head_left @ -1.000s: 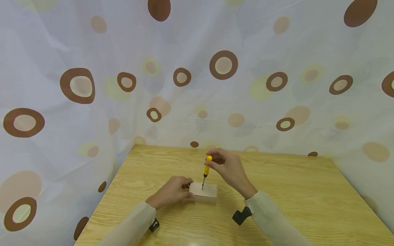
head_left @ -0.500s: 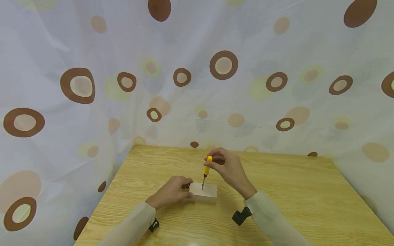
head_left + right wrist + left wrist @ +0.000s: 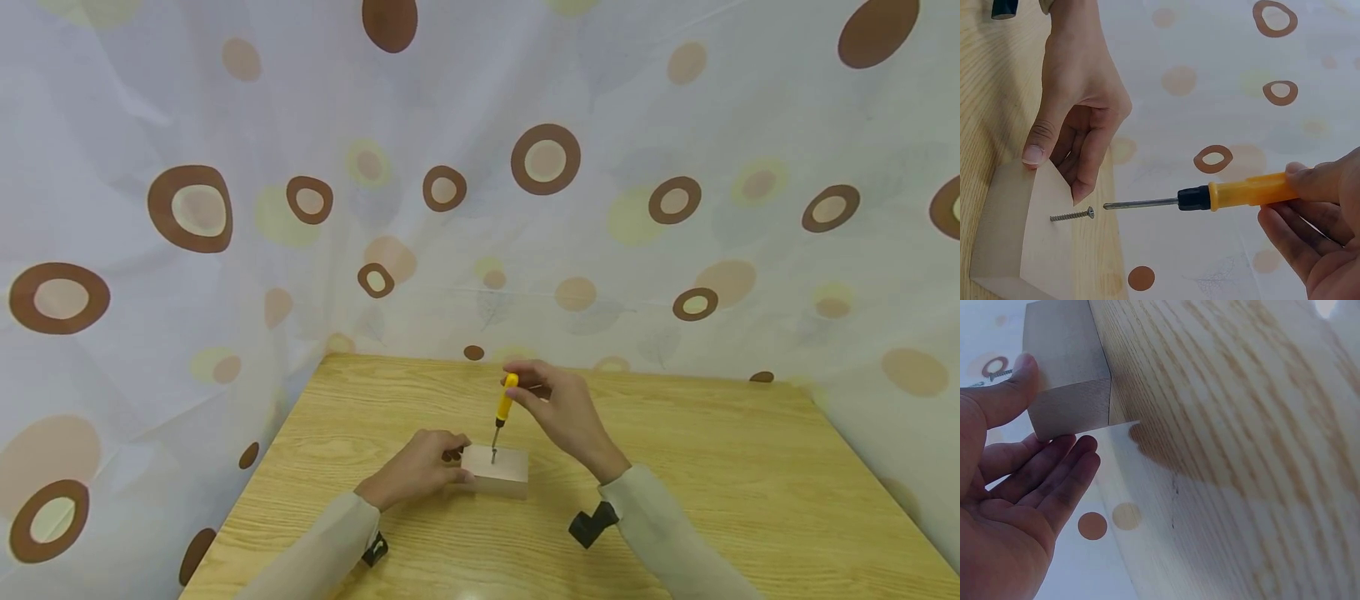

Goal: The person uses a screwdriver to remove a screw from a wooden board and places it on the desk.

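Observation:
A pale wooden block (image 3: 501,486) lies on the table. My left hand (image 3: 416,471) grips its left end, the thumb on the upper face's edge and fingers at the far side. From the block's top face a threaded screw (image 3: 1071,215) stands up, partly sunk in the wood. My right hand (image 3: 566,417) pinches the yellow handle of a screwdriver (image 3: 1241,192) between thumb and fingers above the block. In the right wrist view a small gap separates the screwdriver's tip from the screw head, and the two are roughly in line.
The wood-grain table (image 3: 712,467) extends to both sides of the block. A white curtain (image 3: 480,242) with brown rings and dots hangs behind and beside it. Black wrist devices (image 3: 592,525) sit under the sleeves.
My right hand has lifted the screwdriver slightly, and its tip has come off the screw head. The left hand and the block have stayed in place.

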Tool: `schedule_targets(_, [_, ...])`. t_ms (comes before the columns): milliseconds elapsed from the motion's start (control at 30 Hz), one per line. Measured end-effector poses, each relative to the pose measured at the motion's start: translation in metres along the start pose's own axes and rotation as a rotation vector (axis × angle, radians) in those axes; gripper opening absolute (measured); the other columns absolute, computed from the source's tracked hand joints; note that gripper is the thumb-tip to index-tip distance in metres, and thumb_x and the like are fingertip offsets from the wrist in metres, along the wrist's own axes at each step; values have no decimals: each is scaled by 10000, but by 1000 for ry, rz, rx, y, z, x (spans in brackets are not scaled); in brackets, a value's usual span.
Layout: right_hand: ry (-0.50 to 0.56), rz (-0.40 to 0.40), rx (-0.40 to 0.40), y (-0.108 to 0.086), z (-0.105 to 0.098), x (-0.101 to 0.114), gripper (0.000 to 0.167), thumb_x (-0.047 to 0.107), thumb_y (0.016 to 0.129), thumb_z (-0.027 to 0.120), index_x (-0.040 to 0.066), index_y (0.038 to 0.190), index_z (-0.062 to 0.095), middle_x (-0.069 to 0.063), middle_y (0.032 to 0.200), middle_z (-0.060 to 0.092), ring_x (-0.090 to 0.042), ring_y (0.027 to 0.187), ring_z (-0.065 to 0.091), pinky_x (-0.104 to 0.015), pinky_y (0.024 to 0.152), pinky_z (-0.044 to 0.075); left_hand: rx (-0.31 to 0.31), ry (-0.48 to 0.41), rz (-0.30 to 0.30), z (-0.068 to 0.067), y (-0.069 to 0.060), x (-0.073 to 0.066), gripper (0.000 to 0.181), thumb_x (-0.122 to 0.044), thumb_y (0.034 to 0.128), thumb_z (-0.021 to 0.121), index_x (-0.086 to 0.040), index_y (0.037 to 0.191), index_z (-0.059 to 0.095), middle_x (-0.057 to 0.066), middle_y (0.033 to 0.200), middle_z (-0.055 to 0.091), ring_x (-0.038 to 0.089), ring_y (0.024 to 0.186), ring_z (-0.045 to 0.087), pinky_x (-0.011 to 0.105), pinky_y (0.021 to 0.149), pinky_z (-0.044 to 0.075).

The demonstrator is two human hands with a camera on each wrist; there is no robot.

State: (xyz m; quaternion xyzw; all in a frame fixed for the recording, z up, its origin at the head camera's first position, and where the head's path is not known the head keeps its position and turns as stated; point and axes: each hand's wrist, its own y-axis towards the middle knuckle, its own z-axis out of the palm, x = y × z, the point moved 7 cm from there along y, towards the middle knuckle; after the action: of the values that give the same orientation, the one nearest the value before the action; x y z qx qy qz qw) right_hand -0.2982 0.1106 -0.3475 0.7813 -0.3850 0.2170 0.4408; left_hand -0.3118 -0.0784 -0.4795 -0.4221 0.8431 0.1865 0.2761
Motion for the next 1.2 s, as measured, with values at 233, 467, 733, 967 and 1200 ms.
schedule_targets(233, [55,41,-38,0,-11,-2,257,178,970,744,145,1219,688,-17,1092,743,-137,954,709,-306,835,585,-3,5,-11,0,0,0,537,-359,914,793,-24,1317,675,17,1136,717,125,979,670,275,833,561])
schedule_targets(467, [26,86,-52,-3,-26,-9,270,212,969,752,144,1227,711,-12,1081,736,-136,934,702,-275,811,578,-7,-4,6,0,-2,-1,548,-361,909,792,-19,1319,671,46,1173,713,149,999,678,277,842,566])
schedule_targets(733, [3,114,-61,-13,-45,-20,292,226,970,751,133,1246,733,-32,1105,740,-168,959,708,-271,828,578,-1,-15,5,0,-4,-2,544,-350,916,785,-19,1331,661,16,1130,705,151,1003,672,275,851,565])
schedule_targets(967, [-7,144,-63,-22,-55,-30,303,247,962,763,140,1242,718,-20,1071,739,-163,928,708,-248,799,578,0,-12,5,0,-3,-1,540,-363,919,780,-34,1332,665,30,1160,706,151,1018,675,273,856,564])
schedule_targets(1200, [-21,168,-76,-31,-65,-39,267,241,947,782,145,1186,715,6,1047,729,-151,899,704,-248,772,577,4,-24,3,0,-3,1,555,-387,918,778,-37,1334,665,36,1179,702,149,1029,674,280,864,564])
